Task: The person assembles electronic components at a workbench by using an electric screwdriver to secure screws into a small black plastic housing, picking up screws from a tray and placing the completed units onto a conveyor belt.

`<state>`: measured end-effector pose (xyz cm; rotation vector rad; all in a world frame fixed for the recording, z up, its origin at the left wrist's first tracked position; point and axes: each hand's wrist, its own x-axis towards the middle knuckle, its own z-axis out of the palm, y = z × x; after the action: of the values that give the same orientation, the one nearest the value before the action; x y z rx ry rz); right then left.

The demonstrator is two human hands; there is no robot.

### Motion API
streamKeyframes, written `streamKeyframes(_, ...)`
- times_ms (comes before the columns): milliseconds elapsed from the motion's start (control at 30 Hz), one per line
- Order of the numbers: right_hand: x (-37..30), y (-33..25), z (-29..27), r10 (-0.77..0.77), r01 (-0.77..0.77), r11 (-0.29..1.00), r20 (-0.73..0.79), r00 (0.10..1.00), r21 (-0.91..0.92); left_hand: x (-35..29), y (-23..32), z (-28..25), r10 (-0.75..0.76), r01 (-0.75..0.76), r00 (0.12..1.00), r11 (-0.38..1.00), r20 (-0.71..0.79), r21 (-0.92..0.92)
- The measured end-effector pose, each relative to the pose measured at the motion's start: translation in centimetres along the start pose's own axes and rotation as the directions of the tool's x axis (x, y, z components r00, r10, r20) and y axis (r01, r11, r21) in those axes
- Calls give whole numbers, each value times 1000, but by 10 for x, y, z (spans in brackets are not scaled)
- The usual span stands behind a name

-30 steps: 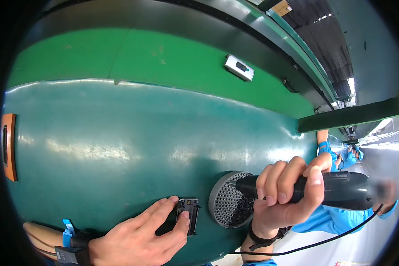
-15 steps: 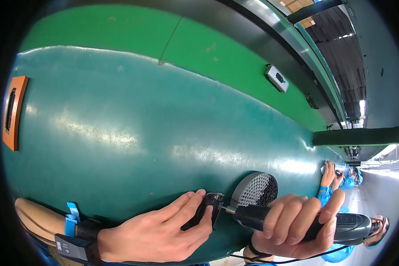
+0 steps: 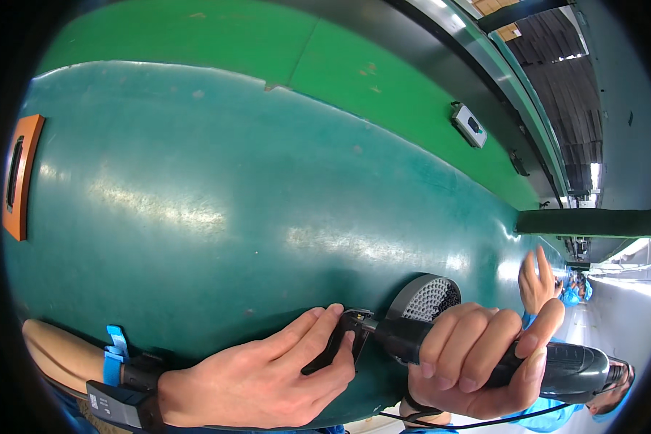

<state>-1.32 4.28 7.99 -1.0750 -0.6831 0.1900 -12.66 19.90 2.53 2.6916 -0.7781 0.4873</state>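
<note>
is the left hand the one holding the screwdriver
No, the black screwdriver is in the right hand, while the left hand has its fingers around a small black part.

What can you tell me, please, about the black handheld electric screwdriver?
The black, plastic-looking electric screwdriver has a rounded body, a narrower nose with a short metal tip, and a ribbed rear end. The right hand wraps its middle. It points leftward, its tip at the small black part in the left hand; contact there is unclear.

Screwdriver (image 3: 573, 370) in right hand (image 3: 477, 362) (tip (image 3: 369, 325) at black part (image 3: 333, 348))
</note>
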Motion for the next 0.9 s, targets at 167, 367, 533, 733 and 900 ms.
streamKeyframes(167,5,7,7,-50,50,999,198,979,6,-7,-4,1,-10,10,1000,1000,10,-1)
streamKeyframes(367,13,3,14,-36,57,997,332,943,-53,-4,2,3,-26,25,999,999,-46,-22)
streamKeyframes(533,13,0,6,-34,57,997,336,941,-59,0,4,5,-30,29,999,999,-41,-27)
streamKeyframes(733,5,-21,-26,-104,112,990,92,990,-84,3,2,11,-29,26,999,997,-40,-70)
streamKeyframes(900,1,-56,-76,-44,46,999,-123,991,15,21,7,7,-8,8,1000,997,8,-71)
